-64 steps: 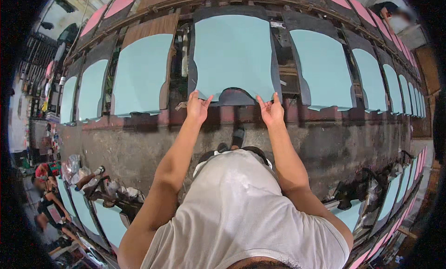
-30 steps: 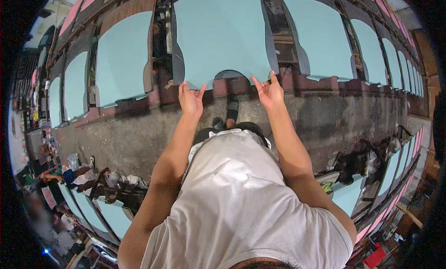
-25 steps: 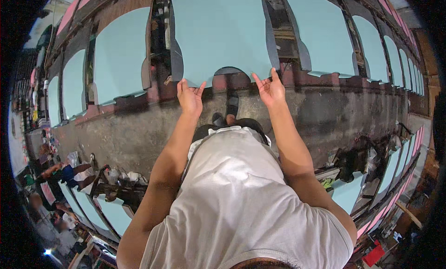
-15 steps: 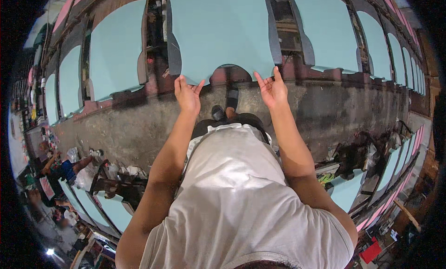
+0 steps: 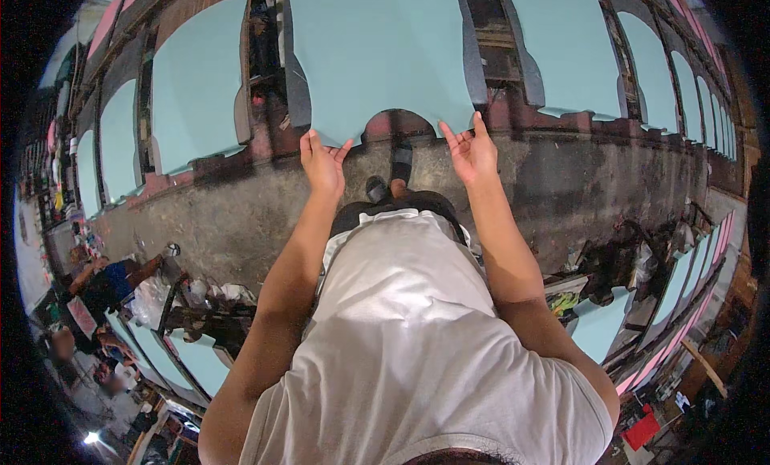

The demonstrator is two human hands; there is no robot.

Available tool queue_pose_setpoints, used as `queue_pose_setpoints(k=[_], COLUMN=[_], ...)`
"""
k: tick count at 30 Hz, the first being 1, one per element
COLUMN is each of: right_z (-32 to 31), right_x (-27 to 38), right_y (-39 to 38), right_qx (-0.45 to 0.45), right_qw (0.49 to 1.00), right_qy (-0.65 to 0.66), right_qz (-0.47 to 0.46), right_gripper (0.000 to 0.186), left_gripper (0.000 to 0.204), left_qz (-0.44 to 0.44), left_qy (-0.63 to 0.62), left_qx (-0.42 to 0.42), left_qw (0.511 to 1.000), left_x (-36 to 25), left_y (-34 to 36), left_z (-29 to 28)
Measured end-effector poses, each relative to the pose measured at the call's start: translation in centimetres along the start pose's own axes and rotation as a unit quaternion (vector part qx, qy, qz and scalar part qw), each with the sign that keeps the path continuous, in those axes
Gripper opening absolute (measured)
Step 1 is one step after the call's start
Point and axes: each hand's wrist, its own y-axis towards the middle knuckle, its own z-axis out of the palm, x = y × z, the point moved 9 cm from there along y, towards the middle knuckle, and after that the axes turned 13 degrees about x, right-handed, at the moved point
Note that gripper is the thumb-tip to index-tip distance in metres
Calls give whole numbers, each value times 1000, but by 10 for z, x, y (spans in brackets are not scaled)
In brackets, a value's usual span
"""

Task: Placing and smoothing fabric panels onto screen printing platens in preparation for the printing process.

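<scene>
A pale blue fabric panel (image 5: pixel 381 56) lies flat over a dark board, with a rounded notch cut into its near edge. My left hand (image 5: pixel 325 170) is at the left part of that edge, fingers spread and fingertips touching the fabric's rim. On the other side of the notch, my right hand (image 5: pixel 474 155) reaches the near right corner, its fingers also apart and tips at the edge. Both palms face up toward me. Neither hand visibly closes around the cloth, though the undersides of the fingertips are hidden.
Similar blue panels lie on boards to the left (image 5: pixel 200 80) and right (image 5: pixel 565 56), in a long row. A concrete floor (image 5: pixel 241 216) runs below the row. Behind me are more panels (image 5: pixel 601 324), plastic bags (image 5: pixel 150 300) and, at lower left, other people.
Both hands keep almost the same place at the panel's edge. The view shifts very slightly, and a person at the far left has moved a little.
</scene>
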Motion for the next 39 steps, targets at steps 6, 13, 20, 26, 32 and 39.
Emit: queue_pose_setpoints(k=[6, 13, 20, 26, 32, 39], right_z=[-2, -10, -13, -25, -21, -10], right_x=[-2, -11, -9, -9, -12, -5], right_y=[2, 7, 12, 15, 15, 2], right_qx=[11, -1, -1, 5, 8, -1], right_qw=[1000, 1000, 1000, 1000, 999, 999], right_qy=[-3, -1, -10, -22, -30, -53], right_qz=[2, 9, 4, 14, 11, 1], right_gripper=[32, 30, 33, 35, 34, 35], left_gripper=[27, 27, 31, 30, 29, 29], left_qz=[-5, 0, -10, 5, 11, 25], left_qy=[18, 23, 19, 17, 23, 34], left_qx=[0, 9, 10, 17, 3, -12], left_qw=[1000, 1000, 1000, 1000, 1000, 999], left_x=[1, 1, 6, 9, 7, -6], left_y=[-1, 3, 3, 3, 3, -3], left_z=[-2, -5, -3, 2, -5, 2])
